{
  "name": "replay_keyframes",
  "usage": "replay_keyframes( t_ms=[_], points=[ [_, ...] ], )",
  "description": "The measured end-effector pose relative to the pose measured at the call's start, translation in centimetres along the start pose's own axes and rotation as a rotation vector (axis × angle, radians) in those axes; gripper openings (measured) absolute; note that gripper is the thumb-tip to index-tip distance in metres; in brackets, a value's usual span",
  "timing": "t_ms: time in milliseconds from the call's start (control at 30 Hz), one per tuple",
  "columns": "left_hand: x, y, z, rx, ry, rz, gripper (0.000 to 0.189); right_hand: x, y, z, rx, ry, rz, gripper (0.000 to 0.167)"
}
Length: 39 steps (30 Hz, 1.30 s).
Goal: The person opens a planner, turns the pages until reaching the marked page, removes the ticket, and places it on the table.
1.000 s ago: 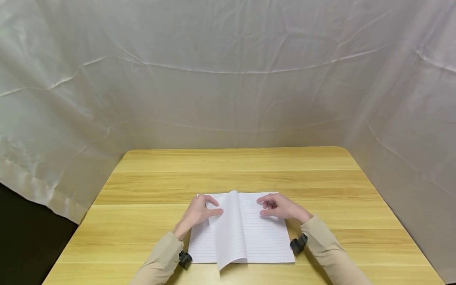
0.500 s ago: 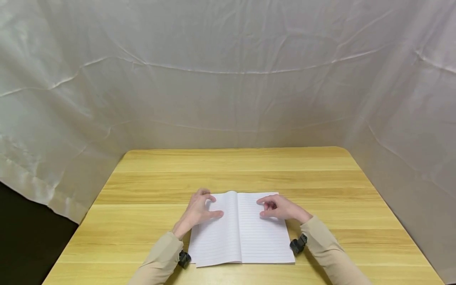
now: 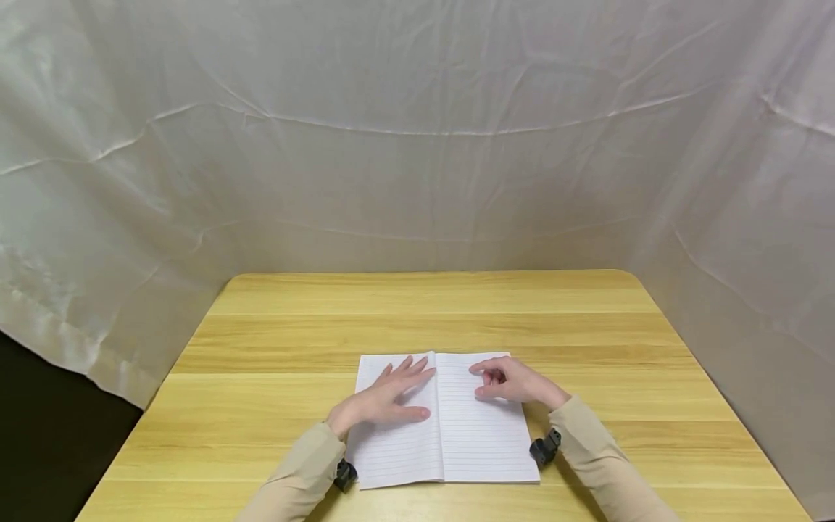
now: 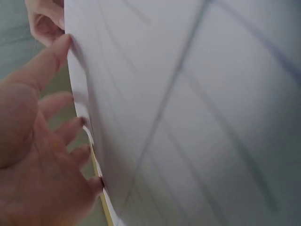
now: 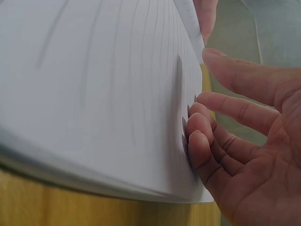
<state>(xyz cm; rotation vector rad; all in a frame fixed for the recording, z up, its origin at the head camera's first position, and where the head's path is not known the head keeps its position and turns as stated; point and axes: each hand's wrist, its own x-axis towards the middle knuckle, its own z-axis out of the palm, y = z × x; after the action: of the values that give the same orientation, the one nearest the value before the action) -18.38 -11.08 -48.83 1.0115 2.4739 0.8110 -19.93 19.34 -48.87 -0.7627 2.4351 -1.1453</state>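
A notebook with white lined pages lies spread open on the table, its fold running down the middle. Over the left page, my left hand is spread with the fingers extended toward the fold. In the left wrist view, the left fingertips touch the paper. My right hand rests on the upper part of the right page. Its index finger and thumb stand apart, and the other fingers bend loosely against the page with nothing held. The left leaf's bottom corner sticks out slightly beyond the pages beneath.
The notebook lies near the front of a wood-patterned table. Pale sheeting hangs behind the table and along both sides. A black wrist camera sits under the right sleeve, another wrist camera under the left.
A raised leaf has come down to the left and now lies nearly flat. My left hand has moved from the page's outer edge toward the fold, fingers spreading. The right hand stays put.
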Motion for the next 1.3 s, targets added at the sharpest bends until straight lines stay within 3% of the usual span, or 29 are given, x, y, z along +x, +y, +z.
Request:
replay_keyframes(
  t_ms=[167,400,567,933,1100,1300],
  points=[
    [0.1,0.6,0.1,0.066,-0.071,-0.003,0.062,0.0,-0.1,0.0,-0.008,-0.003,0.005,0.044],
    [0.0,0.5,0.1,0.131,-0.134,-0.074,0.070,0.0,-0.1,0.0,-0.013,-0.004,-0.005,0.043],
    [0.1,0.4,-0.1,0.150,-0.168,-0.100,0.077,0.0,0.3,-0.3,-0.062,0.054,-0.011,0.042],
    [0.2,0.7,-0.2,0.157,-0.178,-0.127,0.083,-0.5,1.2,-1.7,-0.255,0.222,0.023,0.047],
    [0.3,0.7,-0.1,0.151,-0.179,-0.128,0.084,-0.2,1.5,-2.0,-0.271,0.219,0.119,0.054],
    [0.2,0.7,-0.2,0.147,-0.177,-0.125,0.084,0.0,1.7,-2.2,-0.260,0.215,0.154,0.048]
  ],
)
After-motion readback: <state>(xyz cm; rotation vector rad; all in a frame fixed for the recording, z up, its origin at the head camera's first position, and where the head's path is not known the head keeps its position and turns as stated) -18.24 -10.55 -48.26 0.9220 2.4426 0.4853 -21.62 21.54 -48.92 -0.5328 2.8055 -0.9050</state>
